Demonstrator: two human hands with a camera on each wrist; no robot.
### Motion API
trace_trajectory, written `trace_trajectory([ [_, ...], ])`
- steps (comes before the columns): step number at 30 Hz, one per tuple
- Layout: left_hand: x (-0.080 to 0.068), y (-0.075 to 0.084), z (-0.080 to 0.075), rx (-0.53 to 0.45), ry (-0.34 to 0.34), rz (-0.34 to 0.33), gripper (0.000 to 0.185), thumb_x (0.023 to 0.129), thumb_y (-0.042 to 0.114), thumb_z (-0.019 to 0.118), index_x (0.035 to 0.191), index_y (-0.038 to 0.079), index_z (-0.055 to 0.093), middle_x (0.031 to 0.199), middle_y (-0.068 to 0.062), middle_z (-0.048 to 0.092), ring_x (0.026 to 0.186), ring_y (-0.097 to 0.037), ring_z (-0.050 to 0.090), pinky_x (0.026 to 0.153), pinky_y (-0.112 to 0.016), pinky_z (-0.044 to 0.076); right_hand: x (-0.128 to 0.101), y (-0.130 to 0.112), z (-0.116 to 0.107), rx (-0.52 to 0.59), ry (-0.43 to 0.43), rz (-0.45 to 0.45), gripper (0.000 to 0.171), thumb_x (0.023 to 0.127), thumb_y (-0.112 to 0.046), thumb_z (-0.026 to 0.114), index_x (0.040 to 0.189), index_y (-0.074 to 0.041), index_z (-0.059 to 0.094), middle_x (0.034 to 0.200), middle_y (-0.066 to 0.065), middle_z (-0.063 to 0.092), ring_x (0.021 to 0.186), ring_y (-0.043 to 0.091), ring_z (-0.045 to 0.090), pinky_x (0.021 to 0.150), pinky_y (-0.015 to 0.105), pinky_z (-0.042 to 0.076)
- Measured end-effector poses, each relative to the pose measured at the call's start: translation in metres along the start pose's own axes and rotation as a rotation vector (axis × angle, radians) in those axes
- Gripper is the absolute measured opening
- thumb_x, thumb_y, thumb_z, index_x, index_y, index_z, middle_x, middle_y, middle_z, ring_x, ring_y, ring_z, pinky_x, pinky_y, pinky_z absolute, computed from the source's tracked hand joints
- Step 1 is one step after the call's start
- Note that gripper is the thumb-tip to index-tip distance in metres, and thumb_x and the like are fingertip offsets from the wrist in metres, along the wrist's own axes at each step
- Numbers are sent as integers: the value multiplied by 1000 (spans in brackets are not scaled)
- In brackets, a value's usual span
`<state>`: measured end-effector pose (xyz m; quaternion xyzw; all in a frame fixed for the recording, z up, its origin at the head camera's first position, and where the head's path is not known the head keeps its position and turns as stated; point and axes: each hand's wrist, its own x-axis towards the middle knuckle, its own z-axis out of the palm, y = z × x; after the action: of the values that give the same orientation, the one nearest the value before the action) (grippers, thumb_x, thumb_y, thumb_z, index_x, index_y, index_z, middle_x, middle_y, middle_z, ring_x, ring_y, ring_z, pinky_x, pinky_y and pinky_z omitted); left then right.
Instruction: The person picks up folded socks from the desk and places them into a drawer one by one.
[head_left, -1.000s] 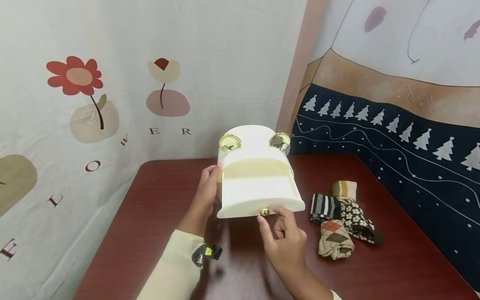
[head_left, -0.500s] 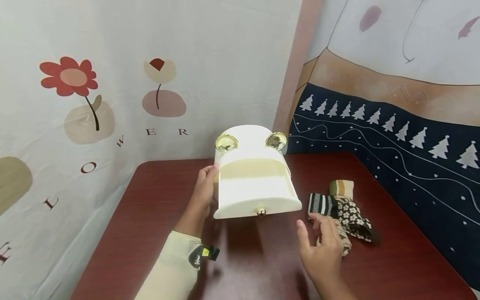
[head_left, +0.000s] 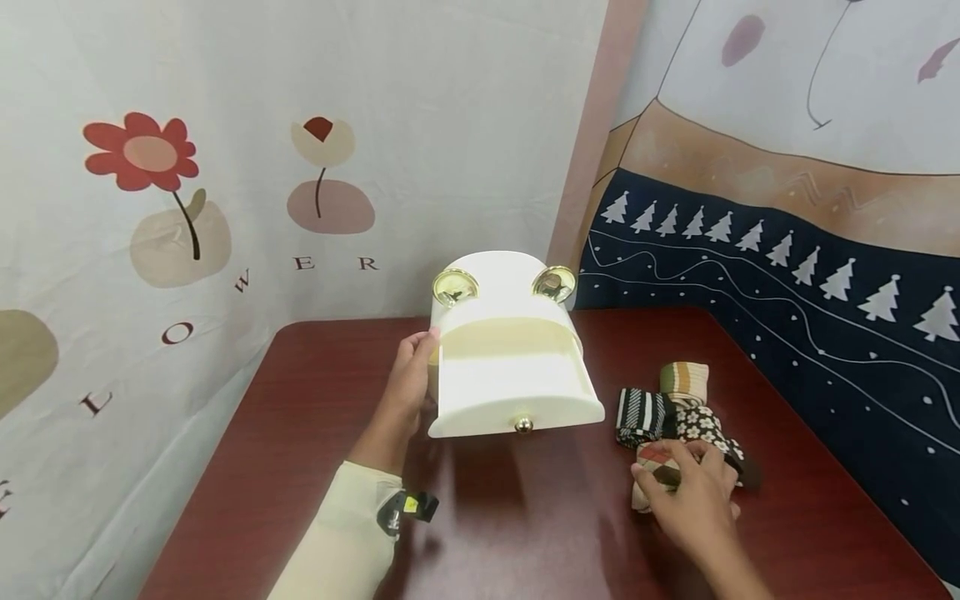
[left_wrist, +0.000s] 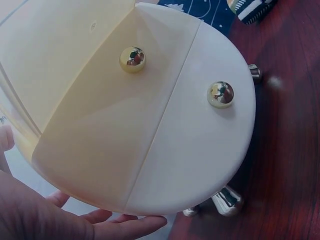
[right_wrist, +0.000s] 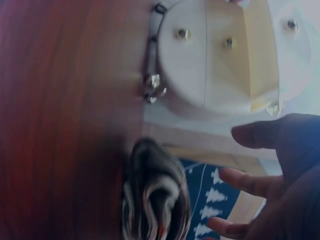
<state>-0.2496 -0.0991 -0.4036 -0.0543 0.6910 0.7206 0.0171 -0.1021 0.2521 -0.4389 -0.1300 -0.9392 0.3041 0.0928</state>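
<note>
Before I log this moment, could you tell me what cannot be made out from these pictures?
- Head view: whether the right hand grips the argyle sock or only rests on it; the hand covers most of it.
- Head view: the inside of the open drawer looks bare, but its back is hidden under the white box.
- Right wrist view: the striped sock is blurred.
- Left wrist view: the left hand is cut off by the edge.

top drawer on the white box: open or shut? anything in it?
Open and empty. The top drawer is pulled out of the white box, its bare pale floor showing in the head view. The left hand steadies the box's side.
</note>
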Motion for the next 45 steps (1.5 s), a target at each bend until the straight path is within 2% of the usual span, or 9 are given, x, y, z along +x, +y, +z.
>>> trace_trajectory([
  [3,0,0,-1,2,-5,-3,66,112,59,48,158,13,38,136,-15,54,108,-25,58,83,-45,52,10,12,-6,-25,-110,-12,43,102,-38,78,138,-17,68,153,35,34,139,61,30,96,77,39],
  [7,1,0,-2,5,-13,-11,65,112,59,48,158,14,38,134,-14,55,105,-23,60,83,-45,52,21,28,-6,-49,-163,-79,47,102,-38,78,141,-12,68,144,38,46,133,55,42,100,67,45],
  [14,1,0,-2,17,-19,-25,67,111,62,46,159,17,36,135,-15,54,107,-26,59,86,-47,51,42,72,12,-49,-114,-245,47,95,-39,86,134,-15,72,127,27,73,120,40,60,88,50,55],
  [19,0,0,-5,32,-7,-31,68,111,63,46,160,17,36,137,-17,54,111,-28,58,88,-48,50,58,90,20,-49,-179,-288,50,96,-35,86,138,-13,70,130,22,76,111,34,75,86,44,58],
  [24,0,-1,-3,30,3,-34,68,110,64,48,159,18,39,137,-17,55,109,-27,59,88,-47,50,58,84,17,-30,-261,-231,49,93,-30,87,136,-13,71,129,22,77,108,30,76,81,39,55],
  [30,-1,0,-2,28,7,-23,69,109,64,49,159,17,40,137,-18,56,108,-26,60,84,-46,53,51,66,8,-47,-303,-201,47,94,-21,86,137,-8,70,120,16,81,98,10,72,74,26,50],
  [35,0,-1,0,20,0,-22,68,109,63,50,158,16,40,136,-17,57,111,-28,60,86,-49,52,48,56,1,44,-379,-165,52,93,-12,85,140,0,68,116,19,81,103,28,76,73,28,53],
  [42,-1,-3,0,38,10,-19,69,108,64,50,158,17,40,140,-17,55,115,-28,58,89,-51,50,51,58,0,-1,-343,-179,52,87,-16,90,134,-3,73,109,16,81,96,20,70,74,32,51],
  [45,-1,-2,-1,39,12,-10,69,109,64,50,158,17,40,140,-18,55,113,-27,59,87,-48,50,50,54,-4,11,-366,-166,53,88,-15,89,136,-2,72,120,22,79,100,24,69,76,34,51],
])
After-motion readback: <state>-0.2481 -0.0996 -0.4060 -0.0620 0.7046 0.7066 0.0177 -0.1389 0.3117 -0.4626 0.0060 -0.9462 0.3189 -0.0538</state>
